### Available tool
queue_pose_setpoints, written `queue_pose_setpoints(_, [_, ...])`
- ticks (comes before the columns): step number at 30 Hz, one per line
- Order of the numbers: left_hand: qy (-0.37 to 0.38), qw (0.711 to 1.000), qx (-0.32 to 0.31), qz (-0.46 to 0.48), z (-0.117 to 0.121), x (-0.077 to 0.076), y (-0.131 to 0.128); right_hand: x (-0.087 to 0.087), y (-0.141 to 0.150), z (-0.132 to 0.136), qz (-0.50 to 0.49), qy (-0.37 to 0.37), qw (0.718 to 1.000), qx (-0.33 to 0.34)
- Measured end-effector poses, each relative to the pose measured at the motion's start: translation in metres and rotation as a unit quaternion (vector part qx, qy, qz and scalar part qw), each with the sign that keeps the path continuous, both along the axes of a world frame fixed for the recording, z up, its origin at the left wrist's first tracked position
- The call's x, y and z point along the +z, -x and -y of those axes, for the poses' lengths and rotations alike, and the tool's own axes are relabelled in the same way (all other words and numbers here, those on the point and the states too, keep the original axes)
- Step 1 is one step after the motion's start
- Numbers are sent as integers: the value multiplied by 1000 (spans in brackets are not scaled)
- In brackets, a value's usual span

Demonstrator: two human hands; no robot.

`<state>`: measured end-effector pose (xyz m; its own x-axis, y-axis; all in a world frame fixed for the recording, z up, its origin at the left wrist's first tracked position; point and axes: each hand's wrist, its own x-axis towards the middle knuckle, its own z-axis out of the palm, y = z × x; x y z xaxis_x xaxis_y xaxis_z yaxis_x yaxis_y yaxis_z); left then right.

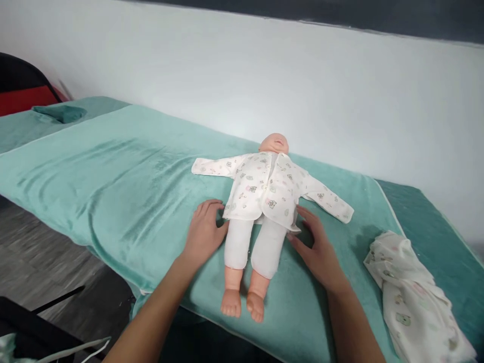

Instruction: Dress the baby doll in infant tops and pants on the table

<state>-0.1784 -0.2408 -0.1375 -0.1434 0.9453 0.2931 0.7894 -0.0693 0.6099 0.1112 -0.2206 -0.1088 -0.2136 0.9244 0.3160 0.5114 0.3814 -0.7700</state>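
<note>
A baby doll point(260, 212) lies on its back on a teal blanket point(124, 181), head toward the wall, bare feet toward me. It wears a white printed top point(264, 189) with both sleeves spread out, and its legs are white cloth. My left hand point(203, 233) lies flat and open on the blanket, fingertips touching the top's lower left hem. Resting open on the other side, my right hand point(315, 247) has its fingers at the top's lower right hem beside the doll's thigh.
A crumpled white printed garment point(412, 297) lies on the blanket at the right. A folded teal cloth point(60, 113) sits at the far left, with a red and black chair point(22, 91) behind it. A white wall runs along the back. Grey floor shows lower left.
</note>
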Motion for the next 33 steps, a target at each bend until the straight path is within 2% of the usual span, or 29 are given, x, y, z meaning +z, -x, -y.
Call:
queue_pose_setpoints(2, [9,999,15,-38,-3,0,-3,-8,1,3,27,21,994,-101])
queue_pose_setpoints(4, [13,998,19,-59,-5,0,-5,-10,7,1,48,50,984,-165])
queue_pose_setpoints(8, [-13,999,46,-23,-5,-2,-4,-4,17,-1,89,68,980,-167])
queue_pose_setpoints(12, [-39,997,72,13,-2,-4,-1,0,18,10,101,57,975,-192])
queue_pose_setpoints(20, [-16,996,87,-20,0,-1,-3,-7,16,22,92,61,961,-254])
queue_pose_setpoints(23, [-12,995,89,-35,1,-1,-4,-11,14,21,74,46,966,-242])
queue_pose_setpoints(27, [-17,995,86,-43,2,-3,-4,-15,13,19,64,-25,982,-177])
queue_pose_setpoints(33, [-48,997,49,-41,4,-5,-2,-18,13,22,84,-59,985,-136])
